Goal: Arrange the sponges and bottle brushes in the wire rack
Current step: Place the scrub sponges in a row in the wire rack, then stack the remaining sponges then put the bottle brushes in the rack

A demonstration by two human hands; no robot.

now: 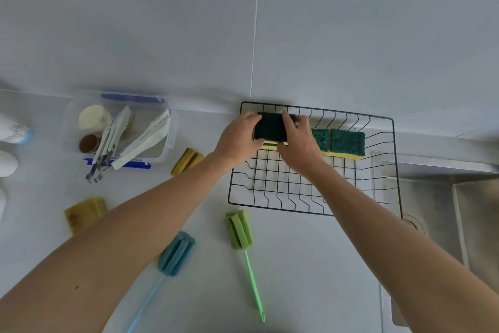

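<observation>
A black wire rack stands on the counter against the wall. Two green-and-yellow sponges lie along its back edge at the right. My left hand and my right hand together grip a third green-and-yellow sponge at the rack's back left, held over the wires. On the counter in front lie a green bottle brush and a blue bottle brush. Two yellow brush heads lie to the left, partly hidden by my left forearm.
A clear plastic box with blue clips holds white tongs, folded cloths and two small round items at the left. A steel sink lies right of the rack. White objects sit at the far left edge.
</observation>
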